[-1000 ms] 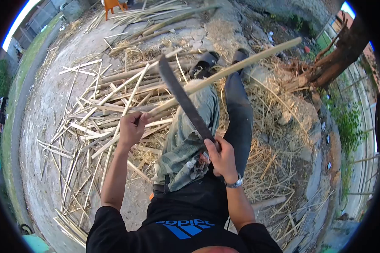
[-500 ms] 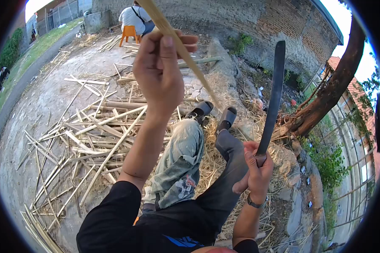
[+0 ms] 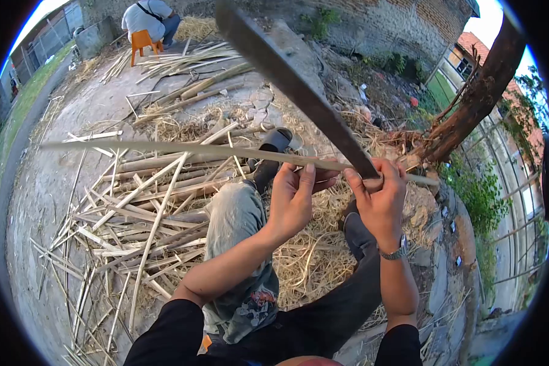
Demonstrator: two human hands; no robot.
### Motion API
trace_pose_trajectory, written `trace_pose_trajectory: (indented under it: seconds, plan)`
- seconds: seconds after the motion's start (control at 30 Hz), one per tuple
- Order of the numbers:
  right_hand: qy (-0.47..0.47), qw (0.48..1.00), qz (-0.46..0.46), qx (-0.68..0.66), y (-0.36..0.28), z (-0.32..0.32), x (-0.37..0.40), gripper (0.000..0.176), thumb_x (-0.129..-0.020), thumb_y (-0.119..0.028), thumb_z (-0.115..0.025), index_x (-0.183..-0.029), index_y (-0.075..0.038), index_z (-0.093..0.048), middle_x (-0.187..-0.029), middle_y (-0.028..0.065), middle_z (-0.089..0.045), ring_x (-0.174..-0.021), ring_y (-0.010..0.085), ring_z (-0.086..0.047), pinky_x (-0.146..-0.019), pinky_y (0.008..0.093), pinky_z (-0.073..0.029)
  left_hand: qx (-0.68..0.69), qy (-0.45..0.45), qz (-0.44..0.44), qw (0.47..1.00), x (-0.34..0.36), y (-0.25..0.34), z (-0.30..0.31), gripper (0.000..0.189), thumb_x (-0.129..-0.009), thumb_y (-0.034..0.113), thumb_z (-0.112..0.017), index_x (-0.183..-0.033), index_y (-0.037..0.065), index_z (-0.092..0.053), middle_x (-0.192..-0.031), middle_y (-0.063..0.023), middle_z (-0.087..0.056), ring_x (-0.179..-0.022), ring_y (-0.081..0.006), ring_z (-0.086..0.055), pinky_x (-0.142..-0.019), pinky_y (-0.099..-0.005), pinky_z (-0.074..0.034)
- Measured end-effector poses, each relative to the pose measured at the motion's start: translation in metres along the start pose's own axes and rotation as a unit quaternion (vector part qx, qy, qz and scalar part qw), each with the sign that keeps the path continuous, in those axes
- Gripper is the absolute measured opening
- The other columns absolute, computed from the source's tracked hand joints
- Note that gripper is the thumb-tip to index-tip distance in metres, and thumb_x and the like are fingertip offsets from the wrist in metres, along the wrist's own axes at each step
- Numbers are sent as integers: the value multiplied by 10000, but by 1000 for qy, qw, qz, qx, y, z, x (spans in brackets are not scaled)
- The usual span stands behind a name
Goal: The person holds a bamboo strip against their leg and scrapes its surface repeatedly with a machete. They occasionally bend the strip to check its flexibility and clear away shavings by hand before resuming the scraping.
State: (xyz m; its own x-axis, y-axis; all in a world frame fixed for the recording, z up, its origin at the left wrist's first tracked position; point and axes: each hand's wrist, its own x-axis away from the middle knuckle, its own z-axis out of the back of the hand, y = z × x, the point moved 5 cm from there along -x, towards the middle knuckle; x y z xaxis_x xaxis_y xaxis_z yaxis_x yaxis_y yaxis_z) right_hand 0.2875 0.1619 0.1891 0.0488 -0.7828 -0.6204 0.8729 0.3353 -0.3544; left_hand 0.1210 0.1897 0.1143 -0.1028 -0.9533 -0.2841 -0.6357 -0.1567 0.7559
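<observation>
A long, thin bamboo strip (image 3: 226,150) lies nearly level across my view, its left part blurred. My left hand (image 3: 291,204) pinches it between thumb and fingers, above my raised knee. Closed round the handle of a machete (image 3: 299,91), my right hand (image 3: 381,201) is close beside the left one. The dark blade slants up and to the left, and its base crosses the strip near my right fingers. The strip's other end (image 3: 424,180) comes out past my right hand. Whether those fingers also press on the strip is hidden.
Split bamboo pieces (image 3: 146,213) are heaped on the concrete to my left. Shavings (image 3: 308,256) cover the ground between my legs. A person (image 3: 149,18) sits on an orange chair (image 3: 141,43) at the back. A tree trunk (image 3: 479,91) leans at the right.
My left hand has come down with the strip, which has swung from steep to nearly level. My right hand has risen, bringing the machete across the strip, its blade now tilted left.
</observation>
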Motion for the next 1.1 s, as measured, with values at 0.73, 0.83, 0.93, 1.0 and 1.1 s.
trace_pose_trajectory:
  seconds: [0.73,0.83,0.93,1.0,1.1]
  plan:
    - [35,992,-79,-94,80,20,63,338,-839,-184,-884,-853,-19,-590,-558,27,-531,-500,112,-460,-490,303,-381,-777,-156,-30,610,40,59,49,222,-899,185,-733,-1096,85,-719,-885,-74,-756,-870,-285,-726,-823,-437,-518]
    - [101,991,-35,-82,61,39,67,255,-882,-131,-838,-924,-3,-621,-629,32,-590,-517,117,-509,-515,312,-429,-774,-134,71,615,74,86,73,192,-935,137,-661,-1113,76,-700,-850,-85,-753,-809,-296,-729,-730,-435,-532]
    - [65,986,-83,-132,45,40,96,249,-892,-123,-827,-1020,-1,-652,-643,29,-599,-569,120,-559,-561,323,-466,-717,-142,54,680,115,107,92,244,-967,72,-589,-1203,37,-638,-921,-90,-767,-785,-259,-740,-682,-395,-555]
    - [-103,942,-143,-287,36,16,122,280,-890,-157,-836,-1035,-3,-653,-629,24,-569,-587,110,-537,-571,326,-459,-574,-161,191,780,144,103,99,278,-986,-2,-539,-1260,-18,-584,-1027,-104,-767,-778,-195,-743,-667,-355,-569]
    - [-183,934,-153,-267,8,-7,148,325,-884,-243,-832,-932,3,-625,-607,8,-528,-586,88,-466,-552,293,-412,-522,-70,178,831,169,88,117,272,-984,-53,-541,-1251,-69,-589,-1088,-125,-757,-791,-149,-734,-679,-309,-585]
